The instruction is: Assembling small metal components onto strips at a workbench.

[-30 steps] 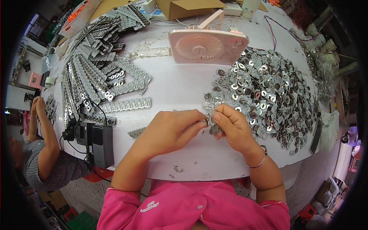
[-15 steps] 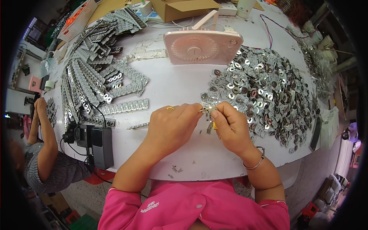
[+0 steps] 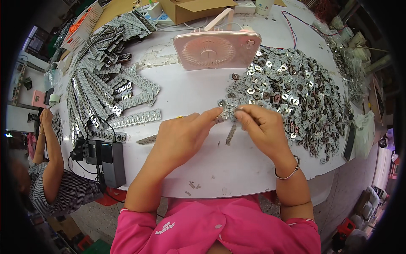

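Note:
My left hand is closed, with the index finger stretched toward the pile. A narrow strip of joined metal pieces juts out on its left side; more metal shows under its fingertips, so the strip appears to run beneath the palm. At the pile's near left edge, my right hand pinches thumb and forefinger together; what lies between them is too small to make out. Between the hands lies a short dark metal strip. Loose grey metal pieces with round discs form a big pile at the right.
Many finished-looking metal strips fan out at the left. A pink fan stands at the back, before a cardboard box. A grey power bank with cables sits at the left edge. Another person's arm is far left.
My hands have moved apart slightly, the right one rising toward the pile. The yellow thing by my right fingers no longer shows. The strip at my left hand has turned and shows more of its face.

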The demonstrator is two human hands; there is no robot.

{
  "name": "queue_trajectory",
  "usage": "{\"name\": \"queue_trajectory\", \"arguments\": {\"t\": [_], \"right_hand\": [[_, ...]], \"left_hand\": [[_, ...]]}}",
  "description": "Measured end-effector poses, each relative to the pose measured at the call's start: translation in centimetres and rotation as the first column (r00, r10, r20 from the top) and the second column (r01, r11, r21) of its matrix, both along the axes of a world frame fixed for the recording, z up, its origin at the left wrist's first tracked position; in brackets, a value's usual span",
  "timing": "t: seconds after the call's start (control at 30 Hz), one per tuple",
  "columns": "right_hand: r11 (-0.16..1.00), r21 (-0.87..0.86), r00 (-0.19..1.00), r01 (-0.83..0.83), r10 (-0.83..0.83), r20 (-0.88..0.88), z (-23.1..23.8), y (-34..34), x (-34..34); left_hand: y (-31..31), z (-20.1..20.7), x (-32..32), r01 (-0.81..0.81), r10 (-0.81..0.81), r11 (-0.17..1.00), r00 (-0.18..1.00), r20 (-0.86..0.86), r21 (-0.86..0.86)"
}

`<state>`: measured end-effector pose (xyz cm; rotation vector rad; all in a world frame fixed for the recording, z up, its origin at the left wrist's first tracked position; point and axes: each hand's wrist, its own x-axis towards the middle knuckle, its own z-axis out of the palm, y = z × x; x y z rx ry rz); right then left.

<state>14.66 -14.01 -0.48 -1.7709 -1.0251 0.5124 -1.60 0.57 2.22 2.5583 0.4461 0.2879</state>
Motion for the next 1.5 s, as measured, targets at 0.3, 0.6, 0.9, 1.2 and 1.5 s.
{"name": "queue_trajectory", "arguments": {"t": [0.3,0.6,0.9,1.2,1.5], "right_hand": [[0.901,-0.146,0.796,-0.408,0.273,-0.540,0.9,-0.4,0.2],[0.969,0.063,0.696,-0.240,0.217,-0.685,0.8,0.0,-0.9],[0.997,-0.005,0.952,-0.081,0.075,-0.298,0.3,0.3,-2.2],[0.999,0.021,0.835,0.040,-0.022,-0.550,0.3,0.5,-2.8],[0.959,0.050,0.864,0.278,-0.273,0.424,-1.3,-0.1,3.4]], "left_hand": [[1.8,0.1,-1.3,0.146,-0.222,0.858,0.970,-0.100,-0.493],[0.7,0.1,-0.6,0.165,-0.123,0.893,0.984,0.127,-0.419],[-0.7,-1.8,0.3,0.019,-0.046,0.992,0.974,0.223,0.121],[-1.1,-1.3,0.4,0.041,-0.112,0.954,0.968,0.225,0.297],[-3.2,7.3,-7.0,0.326,-0.178,0.931,0.802,0.570,-0.167]]}}
